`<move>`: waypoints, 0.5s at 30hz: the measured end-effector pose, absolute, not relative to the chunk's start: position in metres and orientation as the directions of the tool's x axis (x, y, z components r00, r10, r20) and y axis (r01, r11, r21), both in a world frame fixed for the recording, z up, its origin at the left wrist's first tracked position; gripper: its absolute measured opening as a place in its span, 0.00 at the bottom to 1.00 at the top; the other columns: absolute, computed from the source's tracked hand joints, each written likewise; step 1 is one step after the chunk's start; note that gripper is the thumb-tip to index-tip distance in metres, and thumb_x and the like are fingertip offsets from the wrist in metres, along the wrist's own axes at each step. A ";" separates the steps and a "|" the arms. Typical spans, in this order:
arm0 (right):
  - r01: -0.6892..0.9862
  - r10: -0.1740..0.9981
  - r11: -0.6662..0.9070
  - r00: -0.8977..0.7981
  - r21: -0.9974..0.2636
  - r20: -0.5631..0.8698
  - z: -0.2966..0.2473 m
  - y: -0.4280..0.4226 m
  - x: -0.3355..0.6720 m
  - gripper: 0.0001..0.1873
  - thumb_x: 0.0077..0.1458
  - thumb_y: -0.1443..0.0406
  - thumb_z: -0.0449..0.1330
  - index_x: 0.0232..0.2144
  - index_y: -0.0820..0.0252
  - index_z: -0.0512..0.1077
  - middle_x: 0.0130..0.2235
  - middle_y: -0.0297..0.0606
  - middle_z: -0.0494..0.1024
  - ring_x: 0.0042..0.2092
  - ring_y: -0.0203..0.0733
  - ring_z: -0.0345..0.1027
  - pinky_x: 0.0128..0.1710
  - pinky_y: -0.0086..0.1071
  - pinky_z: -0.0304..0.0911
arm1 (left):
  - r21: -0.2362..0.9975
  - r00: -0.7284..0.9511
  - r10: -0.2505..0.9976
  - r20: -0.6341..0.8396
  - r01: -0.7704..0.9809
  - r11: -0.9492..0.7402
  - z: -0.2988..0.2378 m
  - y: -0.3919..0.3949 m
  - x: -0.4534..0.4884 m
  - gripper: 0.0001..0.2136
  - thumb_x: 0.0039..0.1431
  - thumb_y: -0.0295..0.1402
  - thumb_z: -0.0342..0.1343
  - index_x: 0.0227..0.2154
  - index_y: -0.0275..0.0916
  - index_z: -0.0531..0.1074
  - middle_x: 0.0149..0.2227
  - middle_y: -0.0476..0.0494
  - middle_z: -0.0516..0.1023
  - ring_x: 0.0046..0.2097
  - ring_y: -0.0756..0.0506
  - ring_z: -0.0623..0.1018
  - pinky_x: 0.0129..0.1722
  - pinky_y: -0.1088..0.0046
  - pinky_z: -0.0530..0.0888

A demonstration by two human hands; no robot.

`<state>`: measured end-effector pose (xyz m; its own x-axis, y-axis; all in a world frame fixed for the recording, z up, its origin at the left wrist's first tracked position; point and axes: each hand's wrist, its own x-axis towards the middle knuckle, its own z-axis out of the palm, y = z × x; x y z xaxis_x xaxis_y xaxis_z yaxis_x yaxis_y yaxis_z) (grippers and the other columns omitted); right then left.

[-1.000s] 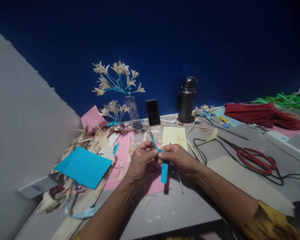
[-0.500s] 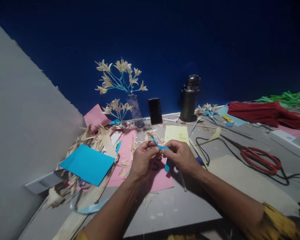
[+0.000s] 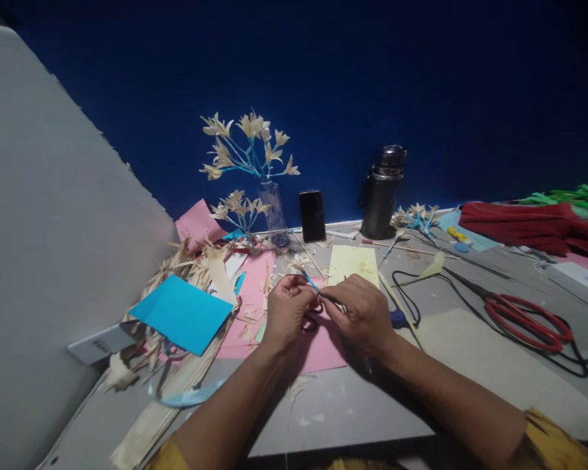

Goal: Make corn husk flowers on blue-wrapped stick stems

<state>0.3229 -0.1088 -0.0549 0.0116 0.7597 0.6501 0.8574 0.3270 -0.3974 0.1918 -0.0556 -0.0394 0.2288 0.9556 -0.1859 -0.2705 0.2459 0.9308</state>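
A small cream craft flower [image 3: 298, 262] has a blue-wrapped stem [image 3: 310, 279] that runs down between my hands. My left hand [image 3: 289, 312] is closed, pinching this stem between thumb and fingers. Close by on the right, my right hand [image 3: 365, 312] is also closed, its thumb and forefinger at the lower end of the stem. What lies inside its curled fingers is mostly hidden. Beneath both hands is a pink sheet [image 3: 326, 349] with dark marks, partly covered by the left fingers. A pale yellow paper [image 3: 353, 260] lies just beyond them.
Left are a blue sheet [image 3: 183, 314] and dried husks [image 3: 151, 418]. Cream flowers stand in a clear bottle [image 3: 276, 219] behind, beside a phone [image 3: 312, 217] and a flask [image 3: 383, 196]. Red-handled scissors [image 3: 526, 320] and a dark cable [image 3: 575, 365] lie right.
My right hand has turned over, palm more downward, and the hanging blue strip end is out of sight. My left hand keeps its pinch. The whole view has shifted slightly.
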 end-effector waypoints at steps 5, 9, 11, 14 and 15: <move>0.955 0.685 0.288 -0.150 -0.076 0.713 -0.050 -0.113 0.319 0.12 0.62 0.66 0.59 0.26 0.59 0.76 0.25 0.39 0.76 0.31 0.45 0.61 0.34 0.39 0.48 | 0.912 0.251 0.945 -0.208 -0.299 0.280 -0.042 -0.056 0.191 0.13 0.39 0.24 0.63 0.29 0.40 0.68 0.19 0.56 0.68 0.20 0.52 0.68 0.22 0.77 0.63; 0.934 0.655 0.319 -0.092 -0.164 0.750 -0.052 -0.111 0.320 0.11 0.60 0.68 0.59 0.27 0.59 0.77 0.25 0.39 0.77 0.31 0.44 0.62 0.34 0.38 0.51 | 0.891 0.338 0.916 -0.219 -0.314 0.329 -0.040 -0.050 0.187 0.11 0.40 0.27 0.67 0.25 0.37 0.69 0.21 0.51 0.72 0.23 0.51 0.72 0.26 0.76 0.68; 0.876 0.674 0.352 0.007 -0.330 0.738 -0.052 -0.110 0.323 0.10 0.59 0.68 0.59 0.28 0.59 0.78 0.27 0.39 0.79 0.32 0.44 0.65 0.35 0.37 0.55 | 0.884 0.389 0.898 -0.205 -0.320 0.340 -0.038 -0.047 0.184 0.12 0.39 0.28 0.70 0.25 0.35 0.72 0.23 0.49 0.75 0.26 0.51 0.76 0.31 0.74 0.72; 0.603 0.824 0.324 0.199 -0.729 0.531 -0.046 -0.108 0.328 0.07 0.55 0.67 0.60 0.29 0.59 0.80 0.29 0.37 0.81 0.32 0.42 0.70 0.34 0.33 0.60 | 0.878 0.484 0.851 -0.203 -0.295 0.377 -0.037 -0.044 0.181 0.13 0.38 0.31 0.73 0.27 0.34 0.76 0.25 0.46 0.78 0.28 0.49 0.77 0.36 0.72 0.74; 0.462 0.882 0.275 0.226 -0.843 0.412 -0.043 -0.107 0.329 0.06 0.53 0.66 0.61 0.29 0.59 0.80 0.29 0.36 0.81 0.32 0.41 0.72 0.33 0.32 0.62 | 0.877 0.504 0.841 -0.199 -0.290 0.382 -0.037 -0.044 0.181 0.14 0.38 0.32 0.73 0.28 0.34 0.76 0.25 0.45 0.79 0.28 0.49 0.77 0.35 0.71 0.74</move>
